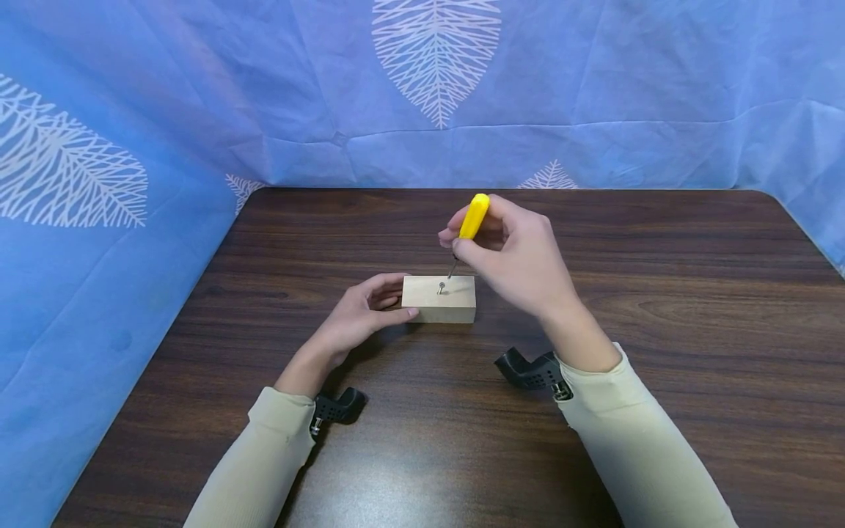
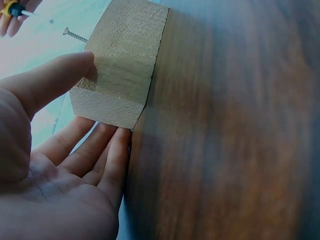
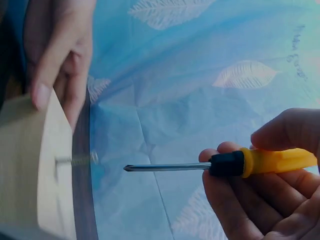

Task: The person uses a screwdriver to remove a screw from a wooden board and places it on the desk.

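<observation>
A pale wooden block [image 1: 439, 314] lies on the dark table. Out of its top face stands a screw [image 3: 77, 160], part of its thread showing above the wood. My left hand [image 1: 359, 312] holds the block at its left end, thumb on the near side and fingers at the end and far side. Between thumb and fingers my right hand [image 1: 521, 253] grips a yellow-handled screwdriver [image 1: 474, 216] with a black collar, its shaft slanting down toward the block. In the right wrist view the screwdriver's cross tip points at the screw head with a gap between them.
The brown wood-grain table [image 1: 693, 330] spreads around the block. Behind it and at the left hangs a blue cloth [image 1: 317, 88] with white leaf prints. Black wrist mounts [image 1: 339, 405] sit at both sleeve cuffs, just above the tabletop.
</observation>
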The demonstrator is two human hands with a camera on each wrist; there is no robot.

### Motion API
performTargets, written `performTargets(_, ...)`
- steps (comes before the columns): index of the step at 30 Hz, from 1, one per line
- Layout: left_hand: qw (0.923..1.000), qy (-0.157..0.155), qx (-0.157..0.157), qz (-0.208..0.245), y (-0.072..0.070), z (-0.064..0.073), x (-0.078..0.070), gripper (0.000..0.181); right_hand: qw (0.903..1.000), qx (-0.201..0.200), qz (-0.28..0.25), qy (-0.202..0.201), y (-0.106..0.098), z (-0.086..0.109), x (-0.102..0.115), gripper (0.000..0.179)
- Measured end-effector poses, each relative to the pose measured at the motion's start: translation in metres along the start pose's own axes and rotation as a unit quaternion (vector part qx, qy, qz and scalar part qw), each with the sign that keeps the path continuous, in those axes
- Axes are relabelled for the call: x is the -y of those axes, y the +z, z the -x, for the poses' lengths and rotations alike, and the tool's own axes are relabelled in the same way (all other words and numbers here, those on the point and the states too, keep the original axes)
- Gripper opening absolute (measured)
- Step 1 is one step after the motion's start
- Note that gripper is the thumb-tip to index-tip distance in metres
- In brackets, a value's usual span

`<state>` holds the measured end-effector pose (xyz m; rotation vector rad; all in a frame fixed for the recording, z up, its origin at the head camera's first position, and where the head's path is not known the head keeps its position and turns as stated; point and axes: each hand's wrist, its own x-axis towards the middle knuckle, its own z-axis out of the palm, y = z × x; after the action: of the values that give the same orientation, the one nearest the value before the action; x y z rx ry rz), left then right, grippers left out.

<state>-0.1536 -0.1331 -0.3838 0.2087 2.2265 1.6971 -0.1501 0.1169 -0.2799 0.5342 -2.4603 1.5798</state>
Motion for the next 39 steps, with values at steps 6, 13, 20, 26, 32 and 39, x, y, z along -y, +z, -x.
performTargets(6,1.0000,-0.005,-0.002,-0.003,0.000,0.000,0.001,0.068,0.9946,0.015,0.078,0.067,-0.022,0.005,-0.014,0.016)
performTargets(13,0.9999,-0.008,-0.003,-0.006,0.000,0.001,0.001,0.069,0.9658,0.117,0.175,0.152,-0.050,0.014,-0.057,0.038)
performTargets(20,0.9999,-0.014,-0.004,-0.002,-0.001,0.002,0.002,0.068,0.9323,0.177,0.160,0.272,-0.069,0.024,-0.098,0.050)
performTargets(26,0.9998,-0.019,-0.002,0.002,0.000,0.002,0.002,0.067,0.9152,0.206,0.184,0.293,-0.087,0.039,-0.118,0.051)
performTargets(32,0.9999,-0.016,-0.003,0.002,0.000,0.002,0.001,0.067,0.9009,0.199,0.233,0.308,-0.110,0.051,-0.127,0.050)
performTargets(39,0.9999,-0.012,0.003,-0.002,-0.001,0.003,0.000,0.070,0.8919,0.180,0.276,0.310,-0.126,0.065,-0.130,0.050)
